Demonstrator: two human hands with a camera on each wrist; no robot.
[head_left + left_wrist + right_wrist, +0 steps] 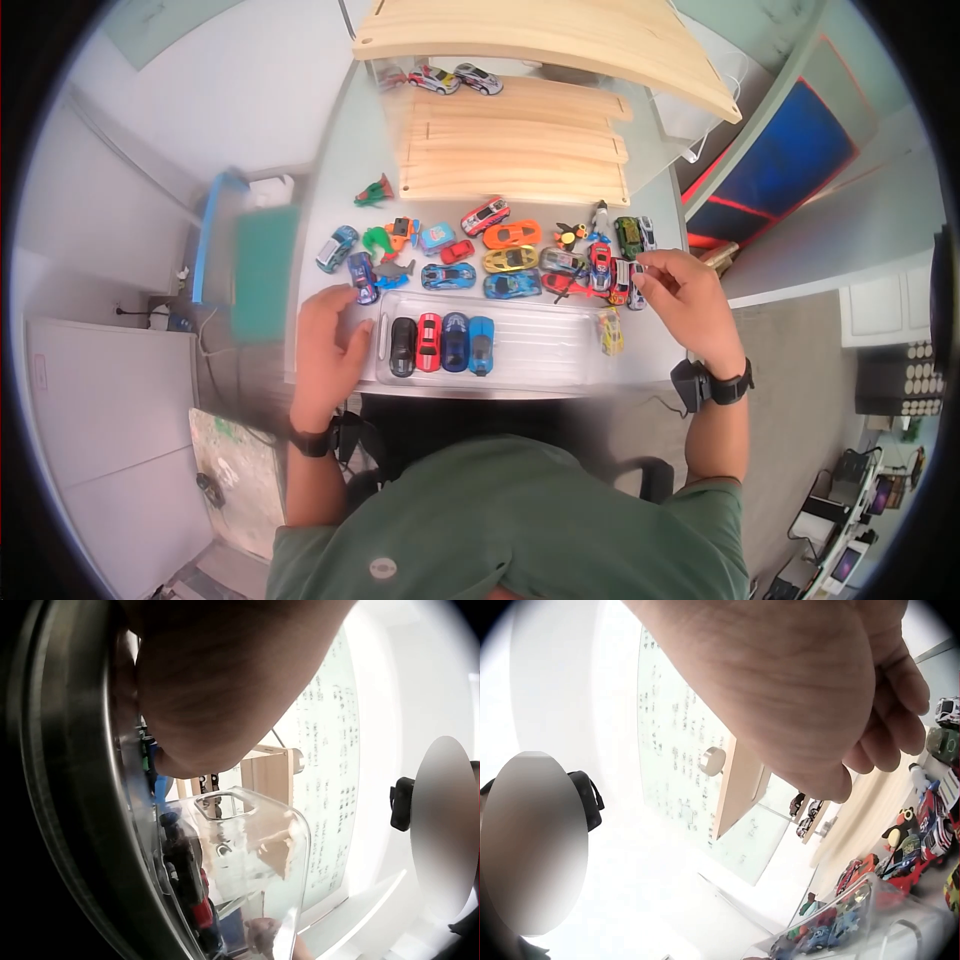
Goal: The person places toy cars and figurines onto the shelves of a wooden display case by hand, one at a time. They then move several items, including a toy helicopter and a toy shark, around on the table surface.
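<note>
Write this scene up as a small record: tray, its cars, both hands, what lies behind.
Tray: clear, near table edge
Tray cars, left to right: black car, red car, dark blue car, lighter blue car
Left hand: beside tray's left end
Right hand: fingertips at a white car; grip unclear
Behind tray: orange car, yellow car, grey shark, others

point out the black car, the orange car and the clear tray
black car (pixel 403 346): head view, point on its roof
orange car (pixel 511 235): head view, point on the middle of its body
clear tray (pixel 542 346): head view, point on its bare ribbed floor, right of the cars
</note>
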